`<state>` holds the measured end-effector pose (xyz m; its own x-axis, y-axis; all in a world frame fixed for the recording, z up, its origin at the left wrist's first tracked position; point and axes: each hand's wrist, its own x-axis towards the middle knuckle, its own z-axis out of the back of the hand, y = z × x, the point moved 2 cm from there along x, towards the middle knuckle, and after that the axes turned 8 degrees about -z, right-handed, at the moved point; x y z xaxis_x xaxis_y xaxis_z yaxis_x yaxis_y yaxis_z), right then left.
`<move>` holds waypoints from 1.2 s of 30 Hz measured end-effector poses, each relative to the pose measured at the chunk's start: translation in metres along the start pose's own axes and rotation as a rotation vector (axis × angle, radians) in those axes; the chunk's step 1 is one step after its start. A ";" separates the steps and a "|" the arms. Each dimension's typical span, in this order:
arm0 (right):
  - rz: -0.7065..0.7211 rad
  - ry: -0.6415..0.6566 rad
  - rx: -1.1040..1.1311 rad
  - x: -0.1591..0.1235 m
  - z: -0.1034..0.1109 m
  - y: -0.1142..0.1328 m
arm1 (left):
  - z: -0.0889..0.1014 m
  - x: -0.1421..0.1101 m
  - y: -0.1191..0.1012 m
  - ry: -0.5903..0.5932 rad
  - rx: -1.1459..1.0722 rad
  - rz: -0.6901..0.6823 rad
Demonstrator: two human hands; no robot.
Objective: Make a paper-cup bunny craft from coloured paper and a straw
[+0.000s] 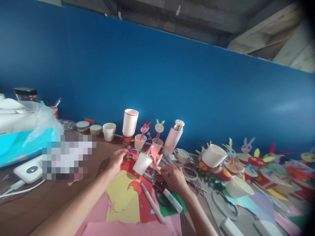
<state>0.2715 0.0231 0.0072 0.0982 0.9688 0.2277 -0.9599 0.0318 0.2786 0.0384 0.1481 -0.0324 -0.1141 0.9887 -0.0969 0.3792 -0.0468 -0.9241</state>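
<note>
My left hand (118,161) rests beside a small pile of pink and purple craft pieces (134,153), fingertips drawn together; what they hold, if anything, is too small to tell. Between my hands a white paper cup (142,164) stands slightly tilted on coloured paper, with a coral paper shape (154,152) on a strip beside it. My right hand (174,177) is to the right of the cup, fingers curled near the strip's lower end. Whatever is in these fingers is hidden. Below lie a purple-capped marker (152,203) and a white glue stick (172,200).
Two cup puppets (159,127), a stack of paper cups (130,123) and a thermos (173,137) stand near the blue wall. Several more puppets (257,164) crowd the right. Tape rolls (225,205) lie front right; a white power bank (29,168) is left.
</note>
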 end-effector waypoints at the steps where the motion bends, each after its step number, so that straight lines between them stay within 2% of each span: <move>1: 0.003 -0.003 0.006 0.000 0.000 0.000 | 0.000 0.000 0.000 -0.007 0.003 0.000; 17: 0.080 -0.094 -0.031 -0.005 -0.005 0.002 | 0.000 -0.002 -0.002 -0.041 -0.014 0.001; 22: 0.117 -0.077 -0.074 -0.006 -0.002 0.003 | 0.001 -0.003 -0.003 -0.028 0.001 0.013; 29: 0.129 -0.044 -0.095 -0.005 -0.010 0.005 | 0.002 -0.003 -0.002 0.008 0.004 0.005; 36: 0.118 -0.063 -0.094 -0.005 -0.010 0.001 | 0.002 -0.001 0.000 0.030 -0.003 0.023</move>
<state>0.2671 0.0211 -0.0029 -0.0032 0.9500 0.3123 -0.9857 -0.0555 0.1588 0.0364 0.1472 -0.0327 -0.0778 0.9912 -0.1072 0.3842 -0.0694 -0.9206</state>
